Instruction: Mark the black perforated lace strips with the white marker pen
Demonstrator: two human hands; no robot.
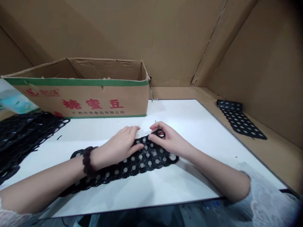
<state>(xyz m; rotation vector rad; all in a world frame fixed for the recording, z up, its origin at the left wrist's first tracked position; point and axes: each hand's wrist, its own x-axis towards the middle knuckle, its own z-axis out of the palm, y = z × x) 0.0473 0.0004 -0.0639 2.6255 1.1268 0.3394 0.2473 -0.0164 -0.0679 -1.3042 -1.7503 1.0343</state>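
A black strip with rows of round holes (142, 165) lies slantwise on the white board in front of me. My right hand (167, 135) pinches its upper right corner between thumb and fingers, and that corner is lifted a little, with one ring showing. My left hand (124, 142) rests flat over the strip's upper edge, fingers stretched out and thumb apart. A dark fuzzy band circles my left wrist. Part of the strip is hidden under my left hand and forearm.
Behind my hands stands an open cardboard box (104, 97) with red lettering. A pile of black holed pieces (21, 135) lies at the left. Another black holed strip (241, 121) lies on cardboard at the right. Cardboard walls (175, 41) enclose the white board (189, 116).
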